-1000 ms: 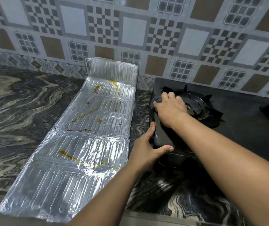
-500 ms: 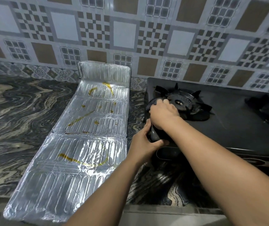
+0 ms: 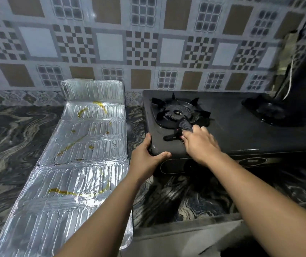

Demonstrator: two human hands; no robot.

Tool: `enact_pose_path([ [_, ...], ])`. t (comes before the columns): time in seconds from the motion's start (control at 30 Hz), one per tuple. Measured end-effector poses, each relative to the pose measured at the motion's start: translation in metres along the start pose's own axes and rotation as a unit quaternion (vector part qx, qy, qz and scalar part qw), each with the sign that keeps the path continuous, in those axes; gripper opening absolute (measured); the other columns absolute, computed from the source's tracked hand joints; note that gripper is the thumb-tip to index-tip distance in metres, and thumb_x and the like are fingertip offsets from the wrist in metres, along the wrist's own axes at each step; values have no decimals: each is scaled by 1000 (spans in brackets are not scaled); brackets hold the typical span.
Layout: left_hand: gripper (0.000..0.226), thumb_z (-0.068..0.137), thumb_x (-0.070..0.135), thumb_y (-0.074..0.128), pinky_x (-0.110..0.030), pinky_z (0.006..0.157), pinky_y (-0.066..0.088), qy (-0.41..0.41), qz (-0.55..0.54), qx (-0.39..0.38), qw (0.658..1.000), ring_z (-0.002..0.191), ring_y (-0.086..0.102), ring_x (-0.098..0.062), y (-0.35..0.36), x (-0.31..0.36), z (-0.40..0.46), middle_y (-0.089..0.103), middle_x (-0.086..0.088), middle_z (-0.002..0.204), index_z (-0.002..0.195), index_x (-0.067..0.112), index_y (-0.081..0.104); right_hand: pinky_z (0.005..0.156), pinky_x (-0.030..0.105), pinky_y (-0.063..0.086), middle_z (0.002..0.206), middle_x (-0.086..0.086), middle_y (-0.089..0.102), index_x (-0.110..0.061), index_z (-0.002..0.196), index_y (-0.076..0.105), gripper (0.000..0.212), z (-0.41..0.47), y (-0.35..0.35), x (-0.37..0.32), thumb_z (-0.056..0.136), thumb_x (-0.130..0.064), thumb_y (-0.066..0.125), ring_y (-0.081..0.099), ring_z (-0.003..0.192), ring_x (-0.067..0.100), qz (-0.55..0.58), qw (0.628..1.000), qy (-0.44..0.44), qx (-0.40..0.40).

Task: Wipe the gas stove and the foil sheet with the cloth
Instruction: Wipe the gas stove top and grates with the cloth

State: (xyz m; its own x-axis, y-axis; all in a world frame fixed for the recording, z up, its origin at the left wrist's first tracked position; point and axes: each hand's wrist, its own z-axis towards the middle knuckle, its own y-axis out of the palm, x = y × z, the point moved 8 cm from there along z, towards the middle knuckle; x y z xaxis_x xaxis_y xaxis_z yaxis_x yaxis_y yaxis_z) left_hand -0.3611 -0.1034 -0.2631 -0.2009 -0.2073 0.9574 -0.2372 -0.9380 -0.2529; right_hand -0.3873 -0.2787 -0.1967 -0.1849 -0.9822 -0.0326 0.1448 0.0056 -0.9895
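Dark cloth (image 3: 182, 127) bunched on the black gas stove (image 3: 241, 130), at the front edge of the left burner (image 3: 177, 113), long axis running from the burner's centre toward the near edge, a thin tail trailing left across the stove top. Pinched at its near end by the right hand (image 3: 199, 143), fingers curled closed around the fabric, knuckles up. Braced against the stove's front left corner by the left hand (image 3: 145, 157), thumb laid along the top edge, fingers wrapped down the side, gripping the stove body itself. Partly blocked around the burner by the raised prongs of the pan support (image 3: 194, 101), the cloth lying between two of them. Farther right, a second burner (image 3: 270, 110), blurred and half cut off by a dark upright object. Just left of the stove, apart from it by a narrow strip of counter, the foil sheet (image 3: 85, 164): ribbed, silver, long axis running from the near counter edge away to the wall, far end folded up against the tiles. Streaked with yellow-brown smears (image 3: 68, 192) near the front, in the middle and near the far fold. Underneath everything, a dark marbled countertop (image 3: 9, 145); behind, a patterned tile wall (image 3: 148, 43) in brown, white and checkered squares.
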Motion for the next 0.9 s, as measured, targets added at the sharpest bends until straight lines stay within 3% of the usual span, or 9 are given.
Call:
enact_pose_path([
  [0.2,72,68,32,86,-17,85,51,13,53,14,998,95,64,8,-4,16,-3,67,25,104,130,40,51,94,44,41,116,4,46,-33,131,53,36,-7,1,31,100,-41,36,42,113,27,33,998,45,8],
  [0.3,62,68,34,85,-15,80,49,22,98,18,995,97,63,1,-5,22,-2,66,21,105,122,34,55,92,43,44,117,5,44,-32,132,53,37,-10,3,32,100,-40,38,41,112,27,58,996,59,22],
  [0.37,60,69,38,82,-20,88,45,46,150,23,987,116,56,-10,-4,28,-1,64,12,117,121,29,54,91,41,45,116,5,45,-30,132,54,37,-11,2,35,100,-39,39,42,112,27,89,994,55,23],
  [0.43,71,74,40,78,-31,108,37,64,216,9,974,143,29,-19,2,34,-1,49,5,145,136,26,46,92,40,45,114,6,49,-24,131,57,37,-13,-1,38,100,-36,41,45,112,28,118,992,27,35],
  [0.53,88,82,42,71,-36,120,21,89,256,1,963,150,7,-16,14,49,-3,25,4,160,154,17,27,93,36,44,108,7,53,-19,126,61,34,-21,-11,43,99,-30,45,50,109,28,176,982,-26,64],
  [0.67,81,85,45,63,-31,120,19,144,295,-28,944,150,9,-17,46,76,0,30,2,158,153,14,29,90,25,37,103,6,54,-14,122,64,31,-30,-29,56,98,-24,49,52,105,24,227,964,-57,125],
  [0.9,69,90,44,58,-32,115,27,163,311,-105,931,149,20,-21,134,108,11,37,-1,155,150,16,37,83,31,42,102,8,51,-17,130,59,35,-33,-43,125,99,-27,47,52,98,27,203,963,-11,180],
])
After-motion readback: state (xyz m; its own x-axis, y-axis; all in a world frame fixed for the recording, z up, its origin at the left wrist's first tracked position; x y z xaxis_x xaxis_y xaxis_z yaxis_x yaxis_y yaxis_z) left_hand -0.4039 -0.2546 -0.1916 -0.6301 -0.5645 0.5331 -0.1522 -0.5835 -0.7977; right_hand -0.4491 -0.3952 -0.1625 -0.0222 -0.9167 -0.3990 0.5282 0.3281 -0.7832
